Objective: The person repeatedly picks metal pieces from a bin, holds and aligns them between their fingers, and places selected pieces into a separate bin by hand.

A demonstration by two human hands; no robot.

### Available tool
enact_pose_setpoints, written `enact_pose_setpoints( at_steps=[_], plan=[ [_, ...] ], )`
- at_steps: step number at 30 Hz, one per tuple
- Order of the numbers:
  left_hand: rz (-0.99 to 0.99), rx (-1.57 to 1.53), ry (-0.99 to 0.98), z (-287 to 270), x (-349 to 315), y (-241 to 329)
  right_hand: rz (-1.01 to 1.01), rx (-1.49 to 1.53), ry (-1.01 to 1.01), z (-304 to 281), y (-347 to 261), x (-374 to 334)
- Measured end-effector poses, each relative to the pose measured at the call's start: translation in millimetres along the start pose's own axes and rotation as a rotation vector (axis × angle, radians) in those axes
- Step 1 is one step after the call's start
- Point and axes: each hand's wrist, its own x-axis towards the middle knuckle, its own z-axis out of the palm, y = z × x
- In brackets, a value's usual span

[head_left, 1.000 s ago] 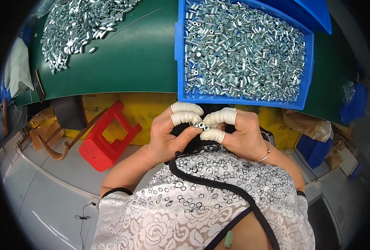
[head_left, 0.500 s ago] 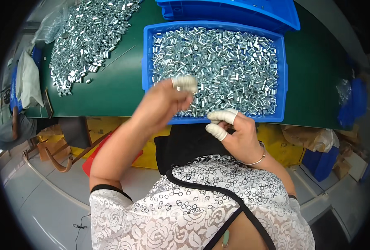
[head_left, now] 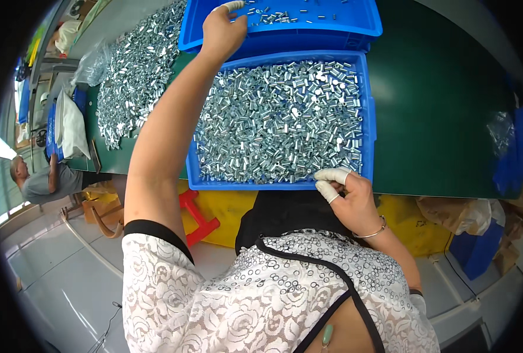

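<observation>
Stretched out over the far blue bin [head_left: 273, 44], my left hand [head_left: 225, 32] has its finger and thumb apart, with nothing visible between them. White finger covers sit on some fingers of both hands. A few short metal cylinders [head_left: 276, 17] lie scattered on that bin's floor. Closer to me is a blue bin [head_left: 368, 129] filled with silvery metal cylinders [head_left: 285, 123], some showing a hole in the end. At its near rim my right hand [head_left: 354, 200] is closed, thumb and forefinger almost together; whatever they pinch is too small to make out.
A large heap of metal pieces [head_left: 135, 76] lies on the green table [head_left: 432, 117] at the left, with clear plastic bags [head_left: 93, 65] behind it. A person [head_left: 40, 179] is at the far left. Blue containers [head_left: 511, 159] stand at the right edge, and a red stool [head_left: 199, 220] below the table.
My left hand has moved from above the near bin out to the far bin, and its fingers have opened. The right hand stays at the near rim. The whole view has shifted.
</observation>
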Motion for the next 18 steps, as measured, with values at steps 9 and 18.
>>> enact_pose_setpoints(
  at_steps=[9,18],
  plan=[
    [-0.121,0.114,-0.333,-16.7,-128.7,-28.4,-0.055,-0.138,-0.017,19.0,-1.1,100.1],
    [-0.081,-0.009,-0.370,-14.8,-138.9,-42.1,-0.230,-0.734,0.052,76.7,9.6,199.6]
  ],
)
